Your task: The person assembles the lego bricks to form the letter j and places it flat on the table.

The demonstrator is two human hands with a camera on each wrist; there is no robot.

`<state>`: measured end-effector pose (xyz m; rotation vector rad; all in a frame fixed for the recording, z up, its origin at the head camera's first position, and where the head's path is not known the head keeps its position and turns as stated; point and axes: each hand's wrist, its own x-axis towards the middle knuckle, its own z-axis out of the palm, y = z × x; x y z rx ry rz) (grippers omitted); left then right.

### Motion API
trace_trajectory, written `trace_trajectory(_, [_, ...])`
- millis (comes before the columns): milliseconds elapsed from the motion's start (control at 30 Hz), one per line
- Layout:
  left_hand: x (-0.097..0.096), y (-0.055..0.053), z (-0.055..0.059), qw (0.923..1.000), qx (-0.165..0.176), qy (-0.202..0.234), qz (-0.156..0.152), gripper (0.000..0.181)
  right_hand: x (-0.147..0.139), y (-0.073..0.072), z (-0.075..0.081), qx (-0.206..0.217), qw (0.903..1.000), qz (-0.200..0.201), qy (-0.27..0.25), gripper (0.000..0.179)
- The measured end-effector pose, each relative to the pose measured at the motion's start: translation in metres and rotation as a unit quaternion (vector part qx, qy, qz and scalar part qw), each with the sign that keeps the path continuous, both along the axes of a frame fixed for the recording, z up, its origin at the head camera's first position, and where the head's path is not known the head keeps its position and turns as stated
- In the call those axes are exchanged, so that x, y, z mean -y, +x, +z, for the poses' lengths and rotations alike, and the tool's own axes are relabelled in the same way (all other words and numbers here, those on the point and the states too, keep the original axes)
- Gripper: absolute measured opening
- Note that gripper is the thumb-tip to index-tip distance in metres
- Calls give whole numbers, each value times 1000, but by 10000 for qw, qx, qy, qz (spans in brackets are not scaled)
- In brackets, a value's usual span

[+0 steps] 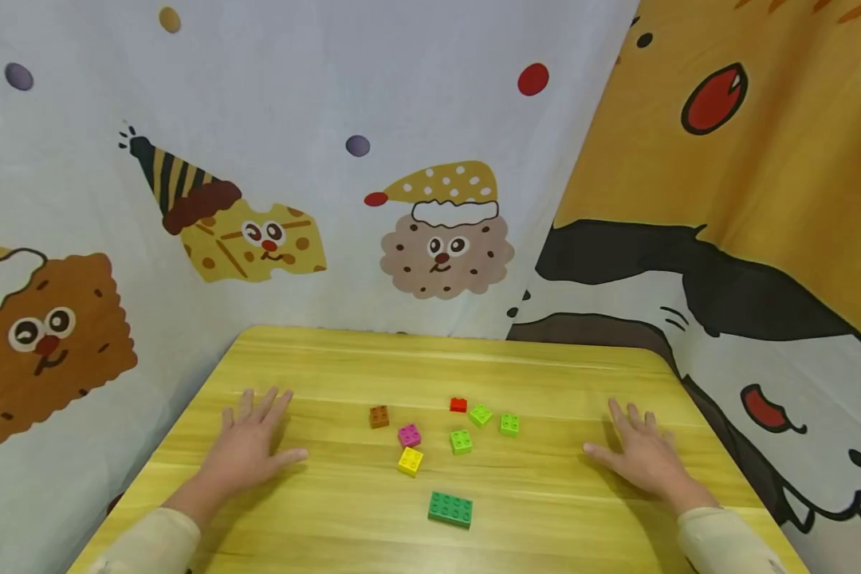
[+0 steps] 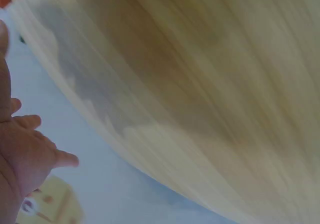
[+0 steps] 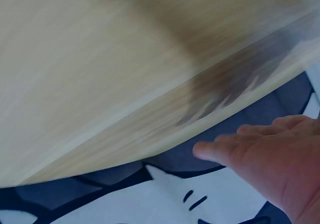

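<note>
The left hand (image 1: 246, 448) and right hand (image 1: 640, 451) are spread and hold nothing, probably just above the wooden table (image 1: 316, 518), though blurred wrist views make contact hard to judge. Between them lie studded toy bricks: a long green brick (image 1: 450, 509) nearest the wearer, and beyond it smaller ones, a yellow brick (image 1: 410, 461), magenta brick (image 1: 409, 435), brown brick (image 1: 379, 416), red brick (image 1: 458, 405) and three lime bricks (image 1: 461, 442).

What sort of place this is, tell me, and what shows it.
Probably a children's play corner: toy bricks lie on a wood-grained table, and a cartoon-printed cloth hangs behind it.
</note>
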<state>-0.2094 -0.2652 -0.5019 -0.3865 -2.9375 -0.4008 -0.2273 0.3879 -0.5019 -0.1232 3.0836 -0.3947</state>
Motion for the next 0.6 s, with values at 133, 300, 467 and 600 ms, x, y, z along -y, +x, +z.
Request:
trace_trajectory(133, [-38, 7, 8, 9978, -418, 99, -503, 81, 16, -4, 4, -62, 9986, 228, -480, 101])
trace_trajectory(300, [-106, 28, 12, 9711, -1354, -145, -1961, 53, 49, -10, 11, -87, 9926, 598, -1057, 77])
trace_trajectory(467, [-170, 46, 8, 9341, -1274, -443, -3307, 40, 84, -19, 14, 29, 9864, 934, -1351, 64])
trace_trajectory(600, [-201, 49, 5, 9420, -479, -649, -3258, 38, 108, -27, 15, 44, 9860, 1100, -1256, 63])
